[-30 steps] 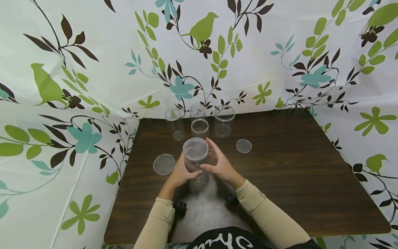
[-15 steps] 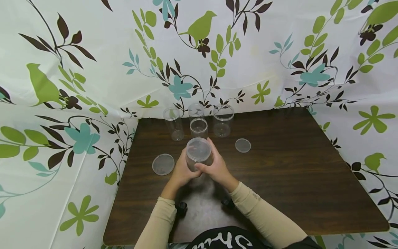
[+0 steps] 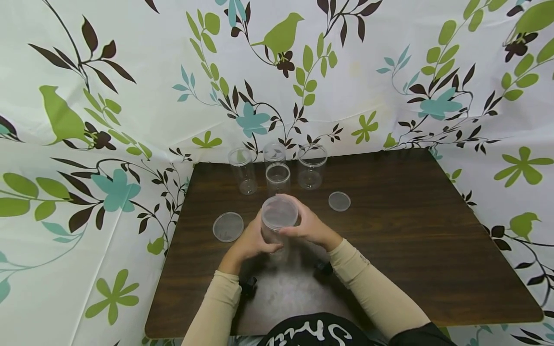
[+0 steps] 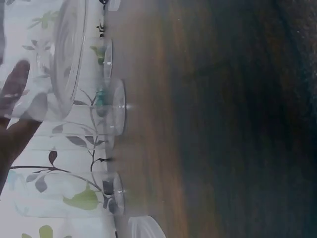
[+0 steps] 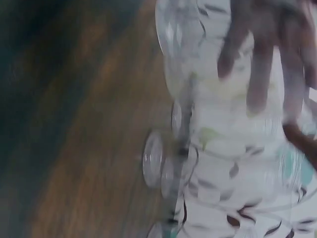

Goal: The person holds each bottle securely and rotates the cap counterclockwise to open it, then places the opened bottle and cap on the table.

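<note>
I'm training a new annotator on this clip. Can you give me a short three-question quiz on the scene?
1. True or false: both hands grip the lidded jar.
2. How many open jars stand at the back of the table?
A. two
B. four
C. six
3. Fill in: two loose ___ lie flat on the table, one on each side of the hands.

Key
1. True: the left hand holds the body, and the right hand curls round the top by the lid.
2. B: the left jar, the back jar, the front jar and the right jar.
3. lids: the left lid and the right lid.
</note>
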Motion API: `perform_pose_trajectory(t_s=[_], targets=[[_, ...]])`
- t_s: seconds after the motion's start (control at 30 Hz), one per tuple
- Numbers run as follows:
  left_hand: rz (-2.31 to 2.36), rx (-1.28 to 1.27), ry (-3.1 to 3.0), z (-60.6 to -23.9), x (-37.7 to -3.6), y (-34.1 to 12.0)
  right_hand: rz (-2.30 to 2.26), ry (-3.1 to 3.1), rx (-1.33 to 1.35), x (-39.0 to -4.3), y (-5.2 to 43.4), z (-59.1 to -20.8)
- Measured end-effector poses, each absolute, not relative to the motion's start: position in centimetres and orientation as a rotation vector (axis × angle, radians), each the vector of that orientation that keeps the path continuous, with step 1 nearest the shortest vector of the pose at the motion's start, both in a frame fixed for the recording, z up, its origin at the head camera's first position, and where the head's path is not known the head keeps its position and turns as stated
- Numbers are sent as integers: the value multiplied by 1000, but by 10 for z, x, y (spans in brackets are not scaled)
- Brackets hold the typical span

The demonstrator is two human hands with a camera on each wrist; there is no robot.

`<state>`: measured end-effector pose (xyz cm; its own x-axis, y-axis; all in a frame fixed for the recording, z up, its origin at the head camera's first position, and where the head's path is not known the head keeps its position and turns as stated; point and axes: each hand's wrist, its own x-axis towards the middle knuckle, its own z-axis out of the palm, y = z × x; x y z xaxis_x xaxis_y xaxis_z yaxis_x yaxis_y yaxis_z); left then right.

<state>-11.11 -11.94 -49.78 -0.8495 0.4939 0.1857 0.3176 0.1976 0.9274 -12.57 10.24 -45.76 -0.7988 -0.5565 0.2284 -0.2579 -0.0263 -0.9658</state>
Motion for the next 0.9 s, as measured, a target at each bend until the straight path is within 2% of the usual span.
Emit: perform_pose_trajectory(t_s=[0.2, 0.33, 0.63, 0.9], targets=[[1631, 910, 2168, -491, -110, -119, -1762, 1650, -1140, -146, 120, -455], [1606, 952, 2112, -492, -110, -117, -1700, 1510, -1201, -153, 123, -457], [1748, 820, 2135, -496, -111, -119, -1985, 1381, -1059, -148, 118, -469], [1842, 683, 2309, -502, -114, -125, -2199, 1969, -954, -119, 93, -471]])
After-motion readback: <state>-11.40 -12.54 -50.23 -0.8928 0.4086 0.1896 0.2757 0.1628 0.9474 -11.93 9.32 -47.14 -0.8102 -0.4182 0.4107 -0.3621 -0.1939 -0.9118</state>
